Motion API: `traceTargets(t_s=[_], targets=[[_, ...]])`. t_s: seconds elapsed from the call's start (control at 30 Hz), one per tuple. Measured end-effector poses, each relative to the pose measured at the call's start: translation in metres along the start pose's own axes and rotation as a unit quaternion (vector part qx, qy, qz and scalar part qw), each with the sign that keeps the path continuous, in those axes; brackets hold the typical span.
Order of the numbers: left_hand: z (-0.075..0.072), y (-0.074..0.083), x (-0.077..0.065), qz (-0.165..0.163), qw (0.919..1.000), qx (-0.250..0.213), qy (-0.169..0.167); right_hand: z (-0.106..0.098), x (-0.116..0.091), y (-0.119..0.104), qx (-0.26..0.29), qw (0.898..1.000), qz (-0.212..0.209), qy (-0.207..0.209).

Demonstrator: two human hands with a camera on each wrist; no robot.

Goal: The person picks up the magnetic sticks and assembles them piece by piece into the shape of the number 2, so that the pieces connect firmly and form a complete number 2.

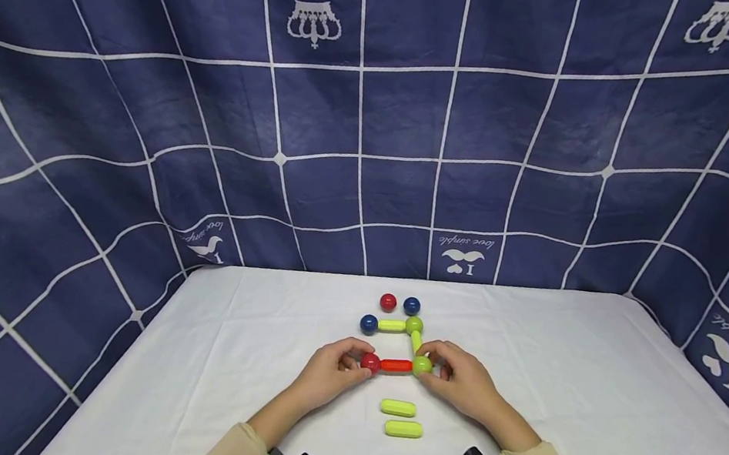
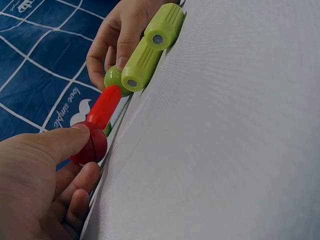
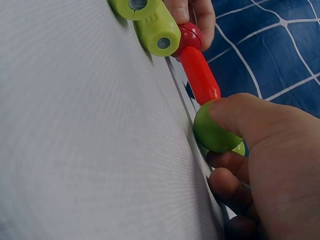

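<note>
My left hand pinches a red ball between thumb and fingers. From that ball a red rod runs right to a green ball, which my right hand pinches. A yellow-green rod leads from this green ball up to another green ball. There a second yellow-green rod joins it to a blue ball on the left. In the right wrist view the thumb presses the top of the held green ball.
Two loose yellow-green rods lie nearer me, with magnet-like metal discs on their ends. A loose red ball and a loose blue ball sit behind the joined pieces. A white cloth covers the table; a blue checked curtain hangs behind.
</note>
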State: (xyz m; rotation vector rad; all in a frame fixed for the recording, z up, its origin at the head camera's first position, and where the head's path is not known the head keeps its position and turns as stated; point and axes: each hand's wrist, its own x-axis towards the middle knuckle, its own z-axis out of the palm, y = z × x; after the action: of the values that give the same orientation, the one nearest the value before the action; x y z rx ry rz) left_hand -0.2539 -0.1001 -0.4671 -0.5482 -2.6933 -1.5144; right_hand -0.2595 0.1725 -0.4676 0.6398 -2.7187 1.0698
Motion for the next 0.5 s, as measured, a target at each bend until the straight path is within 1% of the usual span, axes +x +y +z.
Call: traceTargets(t_s=[0.23,0.5], targets=[[0.0005,-0.0009,0.0006,0.000,1.0000,0.000,0.004,-0.0001,0.0007,0.0005,0.000,1.000,-0.005,0.003],[0.0003,-0.0016,0.0005,-0.013,0.9999,-0.004,0.003,0.0012,-0.0005,0.0011,0.001,1.000,0.000,0.002]])
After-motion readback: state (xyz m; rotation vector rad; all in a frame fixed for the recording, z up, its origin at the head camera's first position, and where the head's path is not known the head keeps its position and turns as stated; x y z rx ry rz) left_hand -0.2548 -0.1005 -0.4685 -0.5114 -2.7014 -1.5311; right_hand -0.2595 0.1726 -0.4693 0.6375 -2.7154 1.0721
